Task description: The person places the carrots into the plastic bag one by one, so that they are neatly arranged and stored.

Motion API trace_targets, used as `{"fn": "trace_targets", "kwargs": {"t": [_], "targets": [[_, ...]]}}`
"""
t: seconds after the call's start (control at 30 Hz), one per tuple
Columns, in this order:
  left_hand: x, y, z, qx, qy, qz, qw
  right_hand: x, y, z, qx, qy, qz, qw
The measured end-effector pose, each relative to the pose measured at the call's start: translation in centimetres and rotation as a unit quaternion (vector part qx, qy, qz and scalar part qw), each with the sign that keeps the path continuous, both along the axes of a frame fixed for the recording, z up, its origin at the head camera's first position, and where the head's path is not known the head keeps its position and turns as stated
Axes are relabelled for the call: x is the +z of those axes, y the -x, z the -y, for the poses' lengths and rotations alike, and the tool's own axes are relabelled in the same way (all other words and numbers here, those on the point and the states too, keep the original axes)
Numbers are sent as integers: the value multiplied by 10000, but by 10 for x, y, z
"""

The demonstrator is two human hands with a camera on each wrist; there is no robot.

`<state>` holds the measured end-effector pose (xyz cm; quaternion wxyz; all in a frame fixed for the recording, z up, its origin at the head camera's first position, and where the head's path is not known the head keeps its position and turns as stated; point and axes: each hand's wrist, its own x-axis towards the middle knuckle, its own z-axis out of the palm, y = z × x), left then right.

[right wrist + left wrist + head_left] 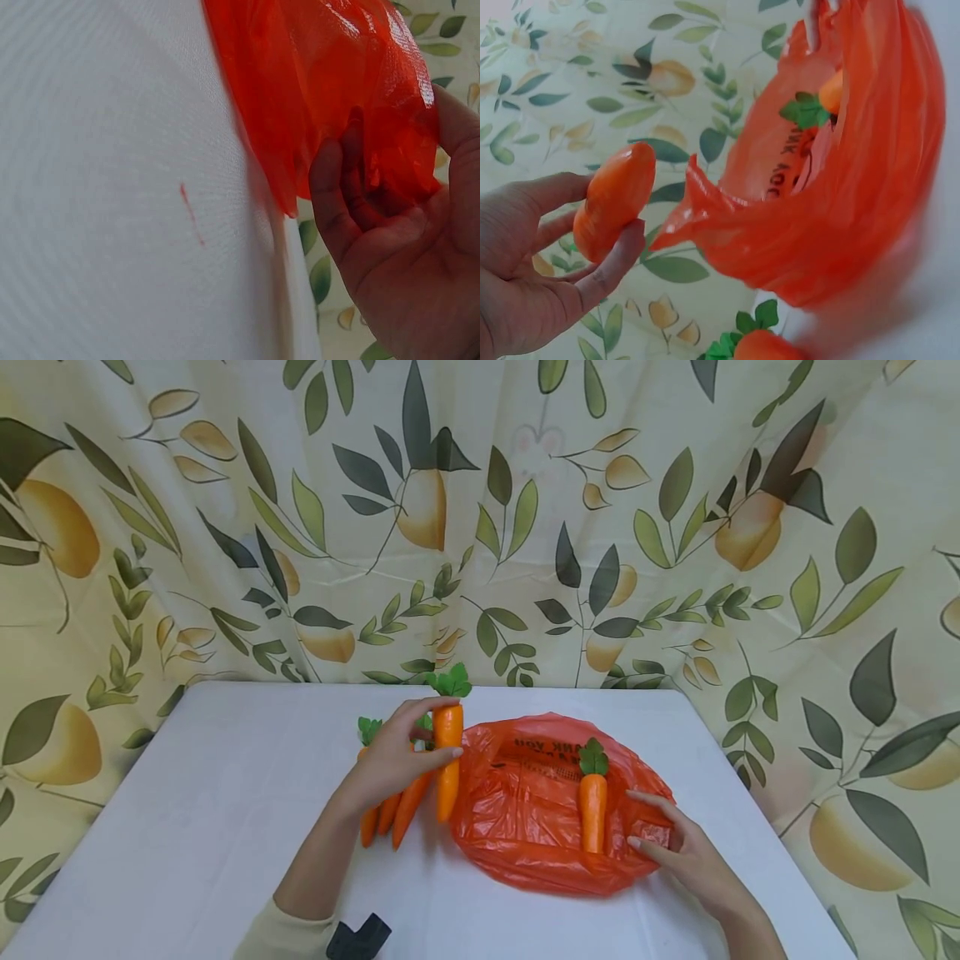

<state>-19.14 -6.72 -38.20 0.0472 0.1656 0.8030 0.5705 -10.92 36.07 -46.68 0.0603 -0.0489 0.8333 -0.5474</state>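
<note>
My left hand (393,752) pinches an orange carrot (448,728) with a green leafy top between thumb and fingers, upright at the left edge of a red plastic bag (510,814). In the left wrist view that carrot (615,199) points its orange body toward the camera, apart from the bag. Inside the spread-open bag lies another carrot (592,810), leaves toward the far side. My right hand (693,856) grips the bag's right side, and the right wrist view has its fingers (330,187) curled around the thin red plastic.
Several more carrots (408,810) lie on the white table (187,827) just left of the bag, partly behind the left hand. A curtain (495,610) printed with leaves and fruit hangs behind the table. A small red mark (191,214) shows on the white surface.
</note>
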Motion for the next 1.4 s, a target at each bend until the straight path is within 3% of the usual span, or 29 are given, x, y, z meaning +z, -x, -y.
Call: {"fn": "trace_targets", "kwargs": {"t": [0.27,0.67,1.07,1.4], "targets": [[6,-3,-25,-118,-69,135,9998,4,0,0,-108,-54,176,9998],[10,-8,-68,-646,-109,325,9973,4,-1,0,-97,43,180,9998],[2,-11,-98,-1035,-193,275,9941,3,-2,2,29,128,25,9999],[-11,-10,-118,-1240,-55,374,9916,5,-2,2,-22,42,138,9999]]}}
